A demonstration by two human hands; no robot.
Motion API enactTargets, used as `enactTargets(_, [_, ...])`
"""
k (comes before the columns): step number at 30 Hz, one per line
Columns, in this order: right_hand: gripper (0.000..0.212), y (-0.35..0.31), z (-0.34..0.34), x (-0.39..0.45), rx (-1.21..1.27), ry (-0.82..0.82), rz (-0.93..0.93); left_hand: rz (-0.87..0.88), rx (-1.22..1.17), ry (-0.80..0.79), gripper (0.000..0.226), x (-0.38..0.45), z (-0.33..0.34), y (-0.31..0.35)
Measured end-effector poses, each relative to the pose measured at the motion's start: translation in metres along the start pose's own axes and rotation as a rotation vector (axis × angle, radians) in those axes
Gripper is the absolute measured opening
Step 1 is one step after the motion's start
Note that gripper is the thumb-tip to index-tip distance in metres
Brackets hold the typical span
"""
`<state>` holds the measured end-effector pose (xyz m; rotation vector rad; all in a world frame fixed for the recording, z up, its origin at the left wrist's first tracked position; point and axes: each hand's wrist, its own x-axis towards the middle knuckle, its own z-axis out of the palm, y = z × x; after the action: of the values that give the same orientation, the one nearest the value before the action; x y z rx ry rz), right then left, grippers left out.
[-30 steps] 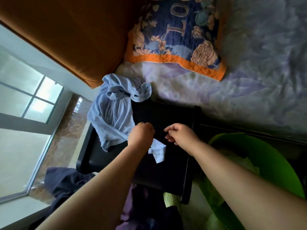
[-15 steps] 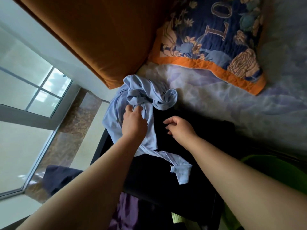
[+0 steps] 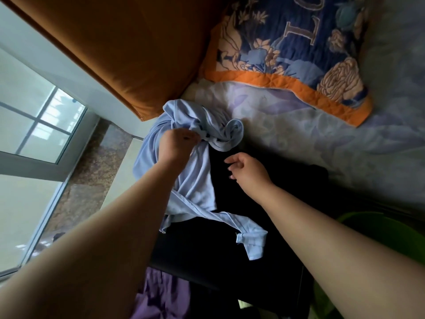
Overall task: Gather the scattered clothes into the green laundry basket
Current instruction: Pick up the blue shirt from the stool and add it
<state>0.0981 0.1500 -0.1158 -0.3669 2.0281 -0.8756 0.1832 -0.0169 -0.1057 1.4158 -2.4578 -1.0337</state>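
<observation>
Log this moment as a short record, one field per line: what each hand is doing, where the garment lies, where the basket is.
left hand: grips the bunched top of the light blue shirt
right hand: loosely curled, holds nothing, over the black surface
light blue shirt: draped across the black surface at the bed edge, sleeve trailing toward the viewer
green laundry basket: lower right, partly hidden by the right forearm
shirt in basket: not yet

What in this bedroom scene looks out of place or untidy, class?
A crumpled light blue cotton shirt lies twisted across a black surface beside the bed, one end trailing loose. The left hand holds it by its bunched top; the green plastic laundry basket sits apart at lower right.
</observation>
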Motion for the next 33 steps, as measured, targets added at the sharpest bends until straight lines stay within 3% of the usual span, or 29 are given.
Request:
enactTargets(4, [0.044,0.001,-0.008,-0.001,-0.106,0.066,0.005,-0.31,-0.576,-0.128,0.026,-0.025,-0.001,0.02])
enactTargets(7, [0.068,-0.001,-0.014,-0.004,-0.233,0.1,-0.044,-0.428,-0.53,-0.461,0.023,-0.046,0.001,0.025])
enactTargets(10, [0.08,0.002,-0.018,-0.01,-0.389,0.029,-0.078,-0.476,-0.547,-0.725,0.008,-0.068,0.008,0.028])
enactTargets(12, [0.066,0.013,-0.02,-0.017,-0.524,-0.039,-0.079,-0.486,-0.554,-0.81,0.013,-0.083,0.014,0.026])
enactTargets(15, [0.037,0.033,-0.029,-0.037,-0.641,-0.148,-0.07,-0.476,-0.406,-0.968,0.042,-0.108,0.024,0.019])
enactTargets(19, [0.022,0.062,-0.045,-0.069,-0.682,-0.313,0.043,-0.495,-0.054,-1.162,0.02,-0.147,0.041,0.024])
enactTargets(21, [0.01,0.073,-0.054,-0.084,-0.796,-0.431,0.116,-0.476,0.042,-1.213,0.02,-0.165,0.05,0.033])
enactTargets(23, [0.014,0.076,-0.064,-0.098,-0.901,-0.533,0.14,-0.405,0.125,-1.221,0.015,-0.177,0.06,0.037])
enactTargets(25, [0.036,0.074,-0.073,-0.105,-1.005,-0.618,0.151,-0.326,0.188,-1.216,0.003,-0.186,0.065,0.045])
enactTargets(28, [0.038,0.077,-0.085,-0.11,-0.988,-0.63,0.149,-0.244,0.304,-1.154,0.024,-0.188,0.072,0.066])
enactTargets(31, [0.036,0.084,-0.083,-0.096,-0.86,-0.495,0.189,-0.133,0.299,-0.889,0.035,-0.175,0.085,0.075])
enactTargets(33, [0.039,0.085,-0.082,-0.089,-0.783,-0.259,0.263,-0.133,0.225,-0.742,0.03,-0.165,0.088,0.083])
